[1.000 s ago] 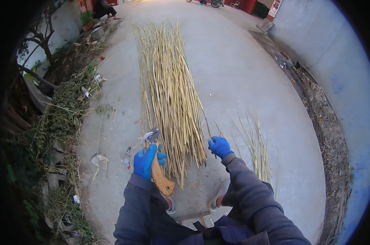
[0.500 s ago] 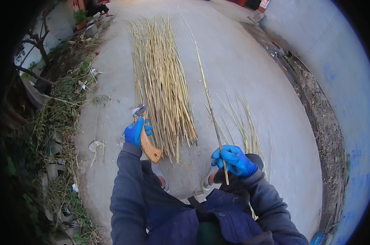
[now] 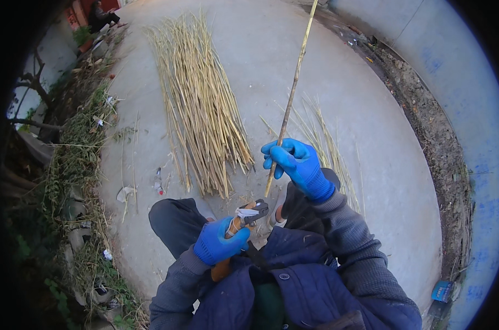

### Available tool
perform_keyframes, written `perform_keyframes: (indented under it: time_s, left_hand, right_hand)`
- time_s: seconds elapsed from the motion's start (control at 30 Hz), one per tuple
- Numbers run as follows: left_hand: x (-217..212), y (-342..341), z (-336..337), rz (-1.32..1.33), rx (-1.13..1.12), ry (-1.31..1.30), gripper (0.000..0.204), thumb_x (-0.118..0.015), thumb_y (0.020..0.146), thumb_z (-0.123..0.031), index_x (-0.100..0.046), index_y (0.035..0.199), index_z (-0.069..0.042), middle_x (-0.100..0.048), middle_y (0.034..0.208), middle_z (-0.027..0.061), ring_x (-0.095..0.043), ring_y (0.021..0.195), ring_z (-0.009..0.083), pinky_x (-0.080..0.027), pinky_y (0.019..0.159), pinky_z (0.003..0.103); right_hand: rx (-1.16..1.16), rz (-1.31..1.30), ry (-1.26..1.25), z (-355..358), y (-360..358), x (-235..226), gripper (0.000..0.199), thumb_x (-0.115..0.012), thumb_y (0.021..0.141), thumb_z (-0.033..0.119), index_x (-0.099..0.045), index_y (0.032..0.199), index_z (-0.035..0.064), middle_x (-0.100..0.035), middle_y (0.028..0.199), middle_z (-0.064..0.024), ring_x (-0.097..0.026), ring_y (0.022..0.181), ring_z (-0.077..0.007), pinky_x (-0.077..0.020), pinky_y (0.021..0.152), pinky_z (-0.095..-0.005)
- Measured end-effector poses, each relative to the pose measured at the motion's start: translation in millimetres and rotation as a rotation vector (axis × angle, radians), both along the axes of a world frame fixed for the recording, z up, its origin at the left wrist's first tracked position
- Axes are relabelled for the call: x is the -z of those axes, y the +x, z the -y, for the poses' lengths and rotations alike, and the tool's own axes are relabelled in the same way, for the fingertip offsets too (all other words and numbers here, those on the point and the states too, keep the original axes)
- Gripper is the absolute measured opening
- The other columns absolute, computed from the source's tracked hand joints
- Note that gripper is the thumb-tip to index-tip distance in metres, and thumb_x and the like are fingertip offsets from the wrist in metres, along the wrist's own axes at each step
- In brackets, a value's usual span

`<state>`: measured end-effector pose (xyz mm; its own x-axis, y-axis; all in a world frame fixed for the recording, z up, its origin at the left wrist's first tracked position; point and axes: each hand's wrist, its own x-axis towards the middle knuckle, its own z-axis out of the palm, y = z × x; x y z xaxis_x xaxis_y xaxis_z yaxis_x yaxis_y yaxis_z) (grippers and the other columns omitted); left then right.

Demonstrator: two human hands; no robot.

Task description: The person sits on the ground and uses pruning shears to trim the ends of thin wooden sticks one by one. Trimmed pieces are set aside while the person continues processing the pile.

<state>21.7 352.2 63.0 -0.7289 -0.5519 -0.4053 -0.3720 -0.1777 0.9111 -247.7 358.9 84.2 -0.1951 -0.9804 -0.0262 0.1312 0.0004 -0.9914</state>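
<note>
Bright blue gloves on left hand point(image 3: 221, 243) and right hand point(image 3: 294, 161). Grey ribbed knit sleeves, navy quilted vest with snap button, dark trousers.

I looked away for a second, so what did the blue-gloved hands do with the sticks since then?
The right hand took one long thin yellow stalk from the big pile of pale dry stalks and pulled it back toward the body, its far end now pointing away. The left hand drew the wooden-handled cutting tool back to the lap. The pile and the small loose bunch of stalks stayed on the concrete ground.
</note>
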Motion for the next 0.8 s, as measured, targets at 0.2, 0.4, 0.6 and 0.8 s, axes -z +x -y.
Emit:
perform_keyframes:
  time_s: [0.2, 0.4, 0.6, 0.8]
  left_hand:
    - [5.1, -9.3, -9.3, 0.012, 0.004, -0.254, 0.025, -0.066, 0.088, -0.025, -0.066, 0.096, -0.001, -0.068, 0.074, 0.0094, -0.068, 0.067, 0.0145, -0.052, 0.061, 0.031]
    - [5.6, -17.2, -6.6, 0.023, 0.0, -0.4, 0.026, -0.067, 0.087, -0.027, -0.067, 0.093, -0.002, -0.067, 0.072, 0.0124, -0.069, 0.066, 0.0183, -0.052, 0.059, 0.033]
    - [10.9, -13.5, -3.8, 0.035, -0.015, -0.142, 0.027, -0.069, 0.085, -0.029, -0.067, 0.09, -0.003, -0.066, 0.067, 0.0136, -0.068, 0.059, 0.0229, -0.052, 0.056, 0.035]
    - [20.1, -11.6, -11.1, 0.102, 0.052, -0.558, 0.029, -0.072, 0.082, -0.031, -0.066, 0.087, -0.004, -0.062, 0.066, 0.016, -0.065, 0.06, 0.0312, -0.05, 0.055, 0.039]
  right_hand:
    - [0.016, -0.034, 0.099, -10.7, 7.9, 2.7, 0.025, -0.063, 0.095, 0.018, -0.066, 0.107, -0.0029, -0.07, 0.085, -0.0109, -0.066, 0.069, -0.0132, -0.053, 0.058, -0.0246]
    - [-0.009, 0.012, 0.11, -18.1, 15.2, 15.6, 0.021, -0.065, 0.094, 0.018, -0.068, 0.105, -0.0001, -0.07, 0.083, -0.008, -0.064, 0.068, -0.0097, -0.0509, 0.058, -0.0228]
    - [0.049, -0.108, 0.151, -43.6, 34.5, 53.5, 0.023, -0.072, 0.089, 0.022, -0.067, 0.098, 0.0017, -0.064, 0.076, -0.0012, -0.057, 0.069, -0.0045, -0.0492, 0.061, -0.0229]
    - [-0.066, -0.012, 0.163, -38.9, 12.7, 26.9, 0.022, -0.064, 0.094, 0.02, -0.065, 0.104, 0.0, -0.069, 0.086, -0.0066, -0.062, 0.072, -0.0092, -0.0519, 0.067, -0.0253]
